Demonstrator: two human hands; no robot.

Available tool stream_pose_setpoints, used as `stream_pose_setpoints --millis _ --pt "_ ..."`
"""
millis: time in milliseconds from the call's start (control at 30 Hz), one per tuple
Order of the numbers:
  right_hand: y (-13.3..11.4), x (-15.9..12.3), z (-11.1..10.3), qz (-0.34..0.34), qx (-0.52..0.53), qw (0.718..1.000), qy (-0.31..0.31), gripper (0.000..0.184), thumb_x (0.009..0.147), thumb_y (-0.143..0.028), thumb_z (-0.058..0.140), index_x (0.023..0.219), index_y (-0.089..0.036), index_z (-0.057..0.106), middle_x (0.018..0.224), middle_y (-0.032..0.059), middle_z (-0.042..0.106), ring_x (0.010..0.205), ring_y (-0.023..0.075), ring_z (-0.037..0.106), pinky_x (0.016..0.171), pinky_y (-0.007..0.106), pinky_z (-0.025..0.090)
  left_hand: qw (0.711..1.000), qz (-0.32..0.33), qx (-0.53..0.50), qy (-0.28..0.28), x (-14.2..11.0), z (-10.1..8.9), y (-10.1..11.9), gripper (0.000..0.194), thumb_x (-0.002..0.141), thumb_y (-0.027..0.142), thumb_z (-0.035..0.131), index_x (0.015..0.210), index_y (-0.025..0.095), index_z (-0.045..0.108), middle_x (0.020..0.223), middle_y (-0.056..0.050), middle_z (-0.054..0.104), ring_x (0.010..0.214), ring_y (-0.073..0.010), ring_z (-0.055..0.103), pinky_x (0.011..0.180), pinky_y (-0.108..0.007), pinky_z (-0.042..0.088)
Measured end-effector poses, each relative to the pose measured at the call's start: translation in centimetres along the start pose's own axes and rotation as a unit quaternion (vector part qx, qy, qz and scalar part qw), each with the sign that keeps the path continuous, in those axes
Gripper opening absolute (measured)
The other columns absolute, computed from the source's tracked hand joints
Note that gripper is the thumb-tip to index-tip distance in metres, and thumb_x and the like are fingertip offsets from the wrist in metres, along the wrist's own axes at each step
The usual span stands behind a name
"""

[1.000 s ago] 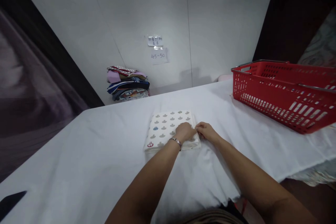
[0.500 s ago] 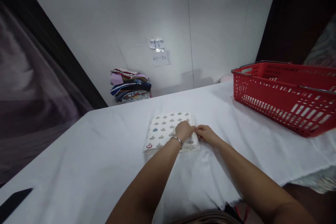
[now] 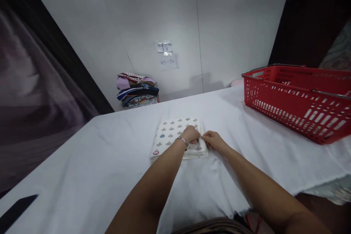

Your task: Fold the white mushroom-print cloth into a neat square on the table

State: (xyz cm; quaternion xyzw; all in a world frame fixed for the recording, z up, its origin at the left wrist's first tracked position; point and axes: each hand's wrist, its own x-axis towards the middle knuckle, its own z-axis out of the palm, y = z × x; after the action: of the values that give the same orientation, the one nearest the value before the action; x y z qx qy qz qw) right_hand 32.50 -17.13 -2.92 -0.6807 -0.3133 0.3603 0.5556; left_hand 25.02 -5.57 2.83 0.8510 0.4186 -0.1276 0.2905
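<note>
A folded white cloth with a grey mushroom-like print and a few coloured motifs lies flat on the white-covered table. My left hand, with a bracelet at the wrist, reaches over its right part, fingers closed at the cloth's right edge. Facing it, my right hand pinches the same edge from the outer side. The fingertips of both hands almost meet there. The exact bit of fabric between them is too small to make out.
A red plastic basket with metal handles stands on the right of the table. Behind the far edge rises a stack of folded clothes against the wall. A dark flat object lies at the near left corner.
My left hand has drawn slightly left and its curled fingers show more. My right hand has shifted a touch left along the cloth's edge. The cloth stays in place.
</note>
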Motion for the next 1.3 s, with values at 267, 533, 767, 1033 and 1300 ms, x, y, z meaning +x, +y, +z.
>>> stream_pose_setpoints --millis 267,533,767,1033,1300 --pt "0.2 0.2 -0.1 0.000 -0.006 1.000 -0.002 0.007 0.071 -0.018 0.057 0.069 -0.018 0.051 0.041 -0.0089 0.046 0.031 0.0059 0.035 0.033 0.019 0.024 1.000 -0.017 -0.011 0.016 -0.4 0.0 0.4 0.024 0.068 0.023 0.065 0.088 0.011 0.065 0.075 -0.010 0.070 0.052 -0.0168 0.065 0.044 -0.021 0.046" --pt "-0.5 -0.3 0.0 0.007 -0.011 1.000 0.004 0.006 0.071 -0.016 0.056 0.068 -0.018 0.052 0.040 -0.0090 0.045 0.030 0.0060 0.035 0.032 0.019 0.023 0.999 -0.031 -0.006 -0.015 0.5 0.1 -0.1 0.011 0.073 0.021 0.060 0.079 0.014 0.066 0.061 -0.005 0.068 0.054 -0.0156 0.065 0.044 -0.017 0.045" --pt "-0.5 -0.3 0.1 0.007 0.008 1.000 -0.004 0.005 0.072 -0.019 0.055 0.069 -0.019 0.050 0.040 -0.0094 0.045 0.030 0.0063 0.034 0.033 0.019 0.026 0.999 -0.005 0.017 0.038 -0.6 -0.2 1.0 0.027 0.065 0.018 0.062 0.090 0.009 0.066 0.078 -0.014 0.071 0.056 -0.0177 0.066 0.048 -0.020 0.046" --pt "-0.7 -0.3 0.1 0.016 0.013 1.000 0.008 0.006 0.068 -0.015 0.053 0.064 -0.018 0.050 0.039 -0.0083 0.044 0.030 0.0061 0.035 0.033 0.019 0.023 0.999 0.029 0.024 0.031 -0.7 -0.6 0.9 0.020 0.068 0.022 0.055 0.077 0.009 0.067 0.070 -0.013 0.070 0.060 -0.0177 0.066 0.053 -0.020 0.046" --pt "-1.2 -0.6 0.1 0.011 0.030 0.999 0.006 0.007 0.064 -0.015 0.051 0.058 -0.018 0.049 0.038 -0.0083 0.042 0.033 0.0052 0.032 0.035 0.019 0.021 0.998 0.044 0.020 0.034 -1.2 0.2 0.6 0.019 0.075 0.023 0.051 0.074 0.013 0.066 0.067 -0.009 0.070 0.060 -0.0160 0.065 0.051 -0.019 0.044"
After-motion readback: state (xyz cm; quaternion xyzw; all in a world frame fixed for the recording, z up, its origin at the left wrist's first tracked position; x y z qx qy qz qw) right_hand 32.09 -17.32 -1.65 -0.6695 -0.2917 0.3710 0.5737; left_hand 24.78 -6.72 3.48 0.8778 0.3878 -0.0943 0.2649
